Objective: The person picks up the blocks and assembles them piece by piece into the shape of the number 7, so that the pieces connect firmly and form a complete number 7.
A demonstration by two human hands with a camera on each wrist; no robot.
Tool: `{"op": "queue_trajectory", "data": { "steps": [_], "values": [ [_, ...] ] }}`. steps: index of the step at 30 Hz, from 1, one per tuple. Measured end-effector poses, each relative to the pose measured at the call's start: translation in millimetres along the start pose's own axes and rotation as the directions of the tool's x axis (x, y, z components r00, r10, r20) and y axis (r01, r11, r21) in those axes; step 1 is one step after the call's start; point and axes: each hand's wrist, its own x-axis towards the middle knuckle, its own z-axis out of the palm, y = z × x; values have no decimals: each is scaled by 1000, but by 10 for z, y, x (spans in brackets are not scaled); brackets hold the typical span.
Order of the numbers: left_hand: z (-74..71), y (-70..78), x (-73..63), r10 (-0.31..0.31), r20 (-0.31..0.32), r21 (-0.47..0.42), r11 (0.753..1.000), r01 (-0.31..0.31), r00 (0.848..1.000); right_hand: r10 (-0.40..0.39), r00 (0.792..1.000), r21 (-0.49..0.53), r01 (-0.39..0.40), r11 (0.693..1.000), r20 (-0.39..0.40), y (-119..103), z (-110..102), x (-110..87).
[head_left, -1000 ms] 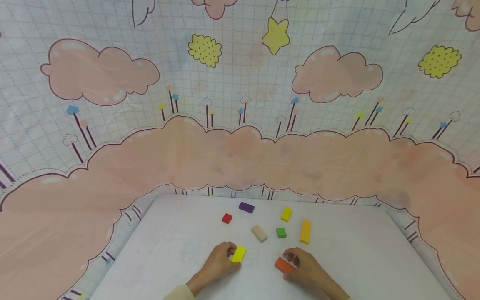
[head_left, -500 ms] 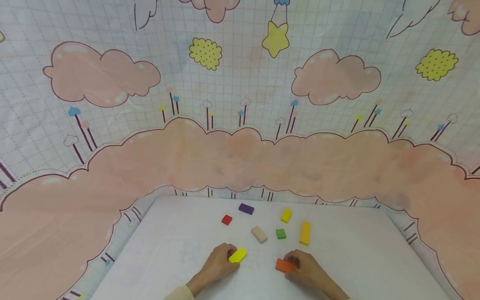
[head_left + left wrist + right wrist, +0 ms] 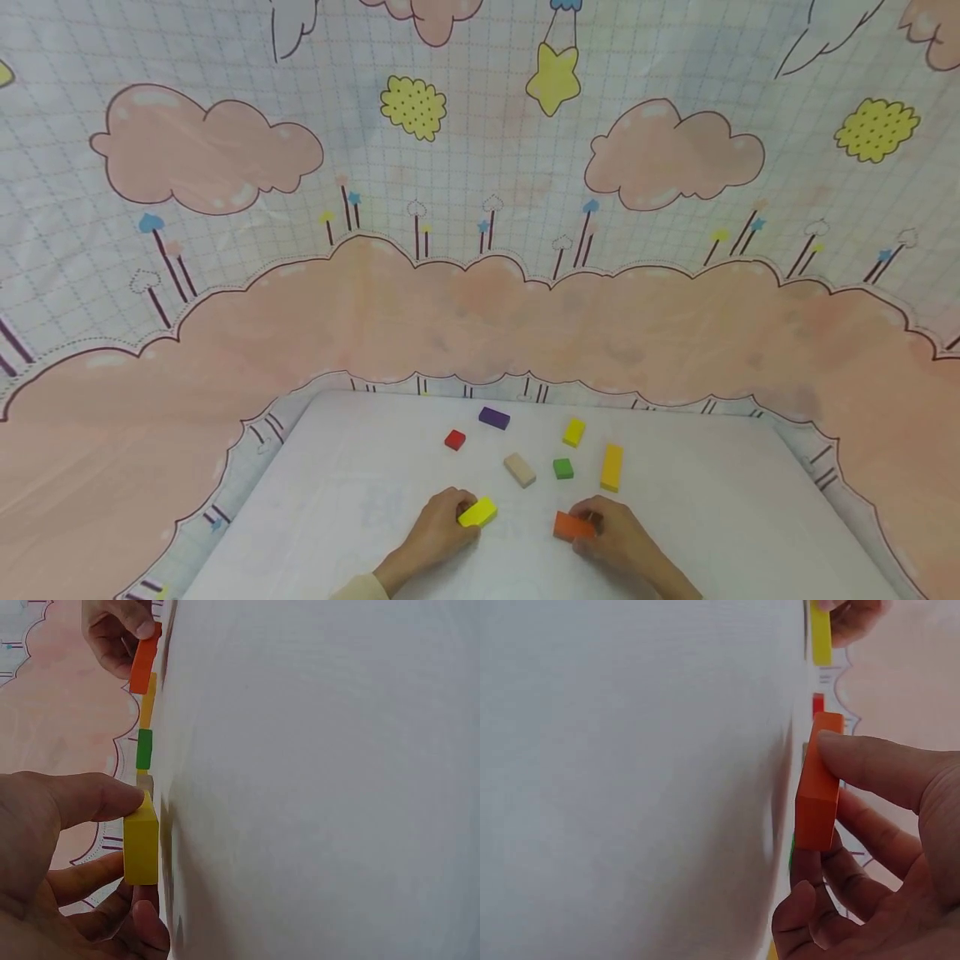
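My left hand (image 3: 441, 527) pinches a bright yellow block (image 3: 478, 512) between thumb and fingers. In the left wrist view this yellow block (image 3: 141, 847) shows its end face, close over the white surface. To the right, my right hand (image 3: 617, 533) holds an orange block (image 3: 573, 527) the same way, its thumb on the near side. The right wrist view shows the orange block (image 3: 821, 784) with the thumb on one face and fingers behind it. A gap of white table separates the two held blocks, which both sit tilted in the head view.
Beyond the hands lie a beige block (image 3: 520, 470), a green block (image 3: 563, 468), an amber block (image 3: 611, 467), a smaller yellow block (image 3: 573, 432), a red block (image 3: 454, 440) and a purple block (image 3: 494, 418). They rest on the white table (image 3: 360, 467), backed by a patterned cloth (image 3: 480, 317).
Both hands have picked up their blocks and turned them; the yellow one now slants up to the right and the orange one lies more level. The other blocks stay put.
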Motion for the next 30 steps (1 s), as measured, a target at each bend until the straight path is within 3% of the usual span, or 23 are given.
{"op": "queue_trajectory", "data": {
  "steps": [11,18,26,30],
  "values": [
    [67,106,-63,10,57,-34,999,-8,998,-144,990,0,144,990,7,-4,-88,47],
    [138,163,-71,34,65,-35,999,-31,997,-168,985,-15,168,986,32,13,-101,142],
    [221,220,-80,43,92,-29,999,-40,995,-301,951,-35,304,952,68,69,-153,171],
    [258,255,-87,38,104,-22,999,-36,994,-316,944,-22,320,947,92,66,-182,190]
  ]
}}
